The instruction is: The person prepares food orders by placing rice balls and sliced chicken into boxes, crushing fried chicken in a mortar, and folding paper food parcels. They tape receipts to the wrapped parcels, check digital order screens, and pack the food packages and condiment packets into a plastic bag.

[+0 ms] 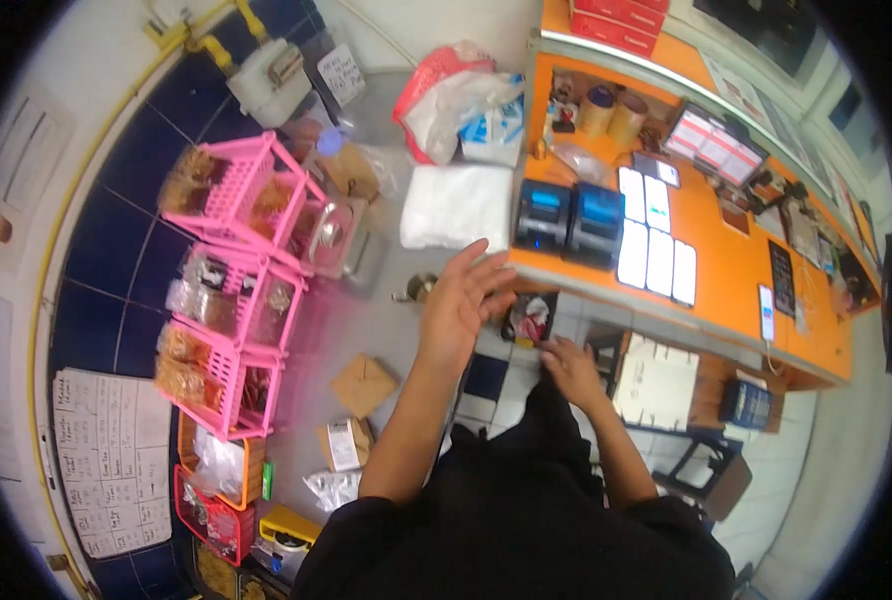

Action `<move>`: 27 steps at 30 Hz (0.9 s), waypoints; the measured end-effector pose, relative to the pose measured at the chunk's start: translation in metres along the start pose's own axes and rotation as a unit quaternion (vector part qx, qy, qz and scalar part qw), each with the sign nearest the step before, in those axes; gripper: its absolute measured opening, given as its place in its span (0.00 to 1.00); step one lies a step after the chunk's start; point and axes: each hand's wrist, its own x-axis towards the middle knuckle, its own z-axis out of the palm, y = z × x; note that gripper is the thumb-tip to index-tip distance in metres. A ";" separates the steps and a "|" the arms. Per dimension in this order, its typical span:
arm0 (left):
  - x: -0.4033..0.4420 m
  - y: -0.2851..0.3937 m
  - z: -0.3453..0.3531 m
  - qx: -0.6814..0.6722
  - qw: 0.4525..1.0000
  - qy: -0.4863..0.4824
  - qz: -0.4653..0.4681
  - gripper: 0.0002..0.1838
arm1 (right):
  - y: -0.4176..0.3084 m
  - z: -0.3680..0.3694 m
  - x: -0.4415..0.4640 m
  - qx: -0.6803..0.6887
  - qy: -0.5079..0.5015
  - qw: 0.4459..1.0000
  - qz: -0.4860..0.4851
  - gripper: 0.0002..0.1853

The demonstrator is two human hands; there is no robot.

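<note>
My left hand (462, 295) is raised beside the orange desk's edge, its fingers apart and nothing in them. Near it are a white stack (456, 205), which looks like paper or cloth, and two black printer-like machines (594, 228). Lower and to the right, my right hand (572, 372) is held with its fingers loosely apart and appears to hold nothing. Just past its fingertips is a small dark bin or drawer (514, 334) with red and white items inside. Whether the fingertips touch its edge, I cannot tell.
On the left, pink baskets (228, 385) with bagged goods line the grey counter. Brown paper packets (364, 386) lie nearer me. Several lit phones (659, 262) and a screen (714, 147) are on the orange desk (726, 270). A dark stool (711, 475) stands at lower right.
</note>
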 end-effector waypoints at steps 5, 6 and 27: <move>0.214 -0.099 -0.117 0.626 0.719 0.203 0.223 0.19 | 0.101 -0.088 0.034 0.124 0.161 0.973 0.114 0.17; 0.247 -0.117 -0.155 0.701 0.640 0.237 0.208 0.18 | 0.129 -0.108 0.049 0.152 0.202 0.960 0.121 0.17; 0.274 -0.096 -0.193 0.853 0.508 0.090 -0.072 0.09 | 0.238 -0.329 0.278 -0.369 0.246 0.888 -0.124 0.36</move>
